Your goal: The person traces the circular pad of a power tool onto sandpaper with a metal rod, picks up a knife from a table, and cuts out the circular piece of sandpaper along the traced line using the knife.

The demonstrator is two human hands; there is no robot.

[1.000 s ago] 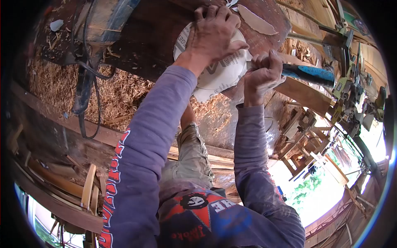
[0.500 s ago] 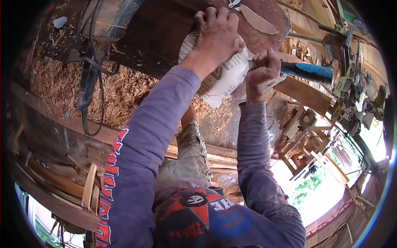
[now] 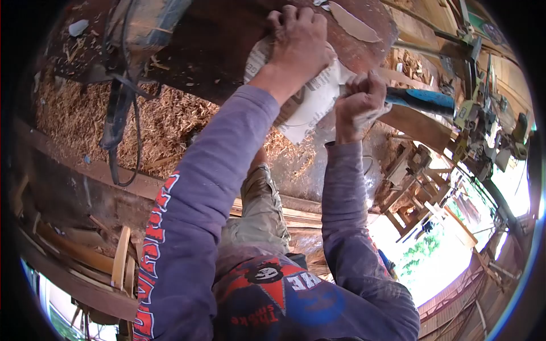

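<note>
A pale sheet with grey printed lettering (image 3: 315, 102) lies on the dark brown board (image 3: 210, 51), a curved line showing across it. Its lower corner hangs past the board edge. My left hand (image 3: 298, 48) presses on the sheet from above, fingers bent and gripping it; they hide its upper part. At the sheet's right edge, my right hand (image 3: 362, 102) is closed round a tool with a blue and black handle (image 3: 424, 101). The handle sticks out to the right, and the tool's working end is mostly hidden by the fist. A pale curved offcut (image 3: 352, 24) rests on the board above.
A dusty power tool (image 3: 149, 25) with a black cord (image 3: 138, 142) is at the upper left. Wood shavings (image 3: 170, 119) are heaped below the board. Clamps (image 3: 475, 108) and timber pieces stand on the right. Wood strips (image 3: 120, 258) lean at the lower left.
The printed sheet has turned and its lower corner has moved down and to the right. My left hand has shifted slightly over it. My right hand stays at the sheet's right edge with the tool.
</note>
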